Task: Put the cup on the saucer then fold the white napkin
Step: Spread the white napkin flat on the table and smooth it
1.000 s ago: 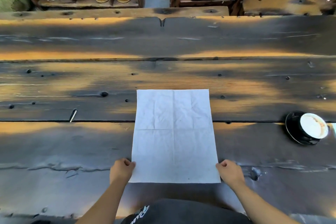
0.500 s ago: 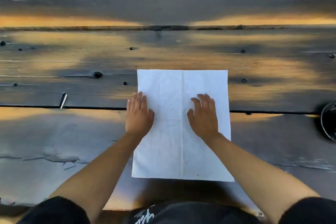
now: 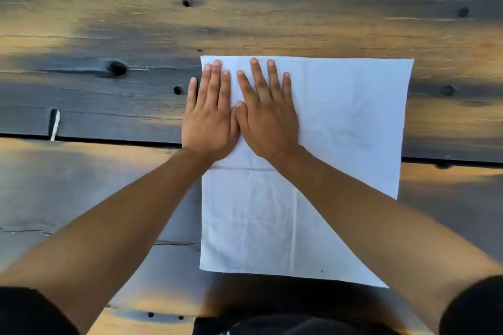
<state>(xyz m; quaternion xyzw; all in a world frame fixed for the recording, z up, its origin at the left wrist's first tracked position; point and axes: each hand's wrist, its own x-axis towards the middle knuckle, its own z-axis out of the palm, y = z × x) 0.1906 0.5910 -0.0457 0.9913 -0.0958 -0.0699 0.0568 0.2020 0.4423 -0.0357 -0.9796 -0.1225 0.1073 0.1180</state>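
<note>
Your two hands lie flat, side by side, on the far-left part of the white napkin point(image 3: 340, 122). The left hand point(image 3: 208, 119) has its fingers straight and spread, with its little finger reaching off the cloth's left edge onto the wood. The right hand point(image 3: 268, 117) lies just beside it, fingers straight and pressed down, the two thumbs touching. Neither hand pinches or curls round anything; both simply press on the fabric.

The napkin rests near the middle of the worktop point(image 3: 109, 22), its near edge close to your body and its far edge just past your fingertips. Crease lines run across it and down it, but whether it now lies doubled or in a single layer I cannot tell.

The cup and saucer are out of view, so nothing here shows whether that first step is done. Judging by your hands being on the cloth, you are in the folding part, at a smoothing or pressing stage, with at least one further fold likely left to make.
</note>
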